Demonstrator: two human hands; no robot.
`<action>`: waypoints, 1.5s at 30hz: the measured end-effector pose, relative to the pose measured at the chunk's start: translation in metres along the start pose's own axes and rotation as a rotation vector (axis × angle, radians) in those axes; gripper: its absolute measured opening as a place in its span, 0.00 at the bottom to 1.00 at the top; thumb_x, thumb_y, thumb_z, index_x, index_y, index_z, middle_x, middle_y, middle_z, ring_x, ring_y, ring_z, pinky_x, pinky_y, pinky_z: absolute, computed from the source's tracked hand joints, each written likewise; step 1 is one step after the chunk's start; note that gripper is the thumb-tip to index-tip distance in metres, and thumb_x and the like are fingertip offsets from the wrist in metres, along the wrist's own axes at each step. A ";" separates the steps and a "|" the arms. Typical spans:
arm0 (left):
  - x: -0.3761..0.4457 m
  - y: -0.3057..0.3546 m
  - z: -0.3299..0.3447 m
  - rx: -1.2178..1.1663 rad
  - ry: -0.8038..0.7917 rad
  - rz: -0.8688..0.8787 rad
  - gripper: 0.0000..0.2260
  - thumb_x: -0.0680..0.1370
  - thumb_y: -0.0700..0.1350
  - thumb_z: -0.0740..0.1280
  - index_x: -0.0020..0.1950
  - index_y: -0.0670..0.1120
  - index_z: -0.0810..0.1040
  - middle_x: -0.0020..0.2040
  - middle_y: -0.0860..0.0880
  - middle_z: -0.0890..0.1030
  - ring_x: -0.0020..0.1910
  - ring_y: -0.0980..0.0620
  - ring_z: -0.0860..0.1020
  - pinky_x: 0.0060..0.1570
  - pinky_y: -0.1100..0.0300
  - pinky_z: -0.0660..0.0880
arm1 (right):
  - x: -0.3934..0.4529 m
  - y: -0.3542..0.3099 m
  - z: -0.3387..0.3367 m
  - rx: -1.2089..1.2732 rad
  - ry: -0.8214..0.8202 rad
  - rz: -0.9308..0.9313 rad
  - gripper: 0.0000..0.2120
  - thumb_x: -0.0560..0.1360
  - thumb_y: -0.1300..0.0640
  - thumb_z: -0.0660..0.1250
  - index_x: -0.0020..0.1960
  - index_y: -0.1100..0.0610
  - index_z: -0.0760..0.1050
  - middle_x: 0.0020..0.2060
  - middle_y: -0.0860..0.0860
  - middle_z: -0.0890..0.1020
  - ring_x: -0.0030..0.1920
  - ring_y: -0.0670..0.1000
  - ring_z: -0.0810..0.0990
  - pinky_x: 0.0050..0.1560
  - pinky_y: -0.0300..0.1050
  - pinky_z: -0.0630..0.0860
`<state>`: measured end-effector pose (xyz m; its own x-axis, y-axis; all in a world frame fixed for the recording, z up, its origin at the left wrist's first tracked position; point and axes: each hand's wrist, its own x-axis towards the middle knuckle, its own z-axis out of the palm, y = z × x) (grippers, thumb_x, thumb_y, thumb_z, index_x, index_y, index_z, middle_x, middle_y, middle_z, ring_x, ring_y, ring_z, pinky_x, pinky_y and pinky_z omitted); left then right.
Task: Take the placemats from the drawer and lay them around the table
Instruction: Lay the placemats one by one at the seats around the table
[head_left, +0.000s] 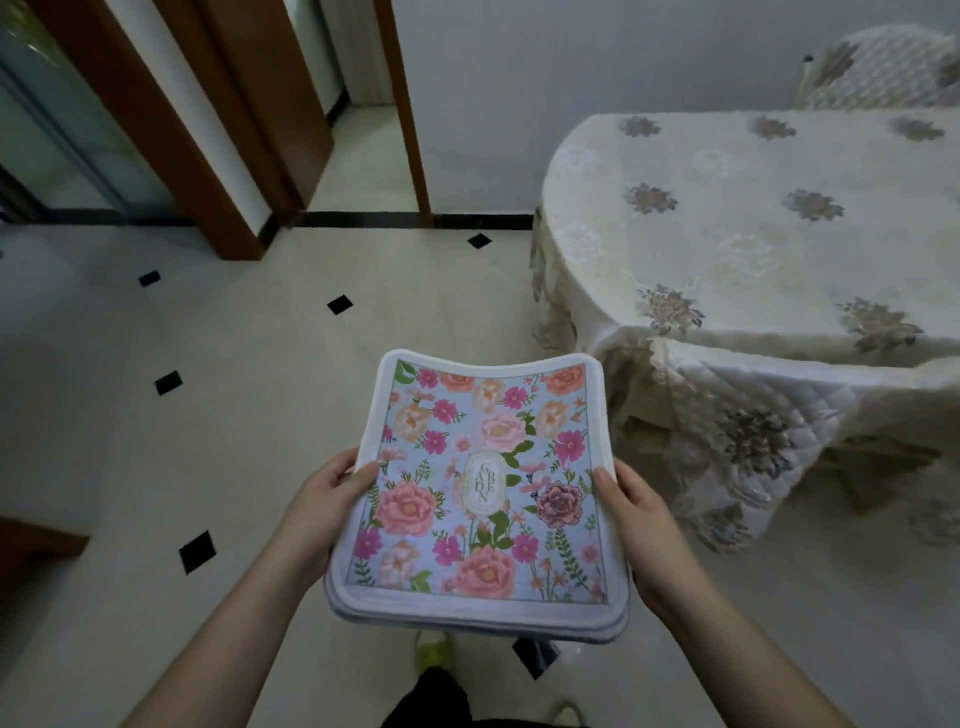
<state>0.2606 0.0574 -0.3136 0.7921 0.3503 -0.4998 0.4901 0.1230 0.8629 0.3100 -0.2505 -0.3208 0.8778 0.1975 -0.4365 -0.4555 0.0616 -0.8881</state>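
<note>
Thumbs are pressing down on the top mat while our fingers are curling under the stack: the left hand (317, 512) is gripping the left edge of the mats (480, 493), and the right hand (636, 525) is gripping the right edge opposite. We are carrying the mats level in front of us, above the floor (156, 467), several layers showing at the near edge and the far edge sagging a little between our grips. The table (753, 234) is standing ahead and to our right, under a floral cloth, with none of the mats on it yet.

We judge that we are bringing the stack to the table. To do it well, we should be keeping both grips even so the layers are not sliding, resting the stack on the near corner, then peeling off one mat at a time and squaring each to the table's edge. A covered chair (883, 67) is waiting at the far side.
</note>
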 end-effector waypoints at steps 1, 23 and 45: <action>0.008 0.002 -0.008 -0.013 0.015 -0.001 0.10 0.82 0.43 0.64 0.63 0.44 0.77 0.49 0.39 0.86 0.45 0.37 0.85 0.46 0.43 0.82 | 0.010 -0.004 0.009 -0.014 -0.016 0.001 0.11 0.82 0.51 0.60 0.62 0.51 0.75 0.50 0.53 0.86 0.48 0.57 0.86 0.49 0.58 0.82; 0.223 0.118 -0.127 -0.086 0.073 0.054 0.10 0.82 0.44 0.66 0.62 0.44 0.77 0.49 0.42 0.86 0.45 0.40 0.85 0.48 0.41 0.82 | 0.218 -0.109 0.177 -0.065 -0.089 -0.010 0.15 0.80 0.55 0.65 0.66 0.50 0.72 0.53 0.58 0.84 0.51 0.62 0.85 0.53 0.64 0.80; 0.438 0.284 -0.023 -0.030 0.019 0.053 0.08 0.82 0.45 0.65 0.59 0.44 0.77 0.46 0.40 0.86 0.42 0.38 0.85 0.37 0.47 0.83 | 0.460 -0.227 0.140 0.050 0.006 -0.025 0.17 0.80 0.59 0.65 0.68 0.54 0.71 0.50 0.58 0.86 0.48 0.62 0.86 0.49 0.61 0.82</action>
<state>0.7384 0.2668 -0.2859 0.8096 0.3743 -0.4522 0.4365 0.1311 0.8901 0.7959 -0.0364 -0.2999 0.8897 0.1893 -0.4155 -0.4404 0.1150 -0.8904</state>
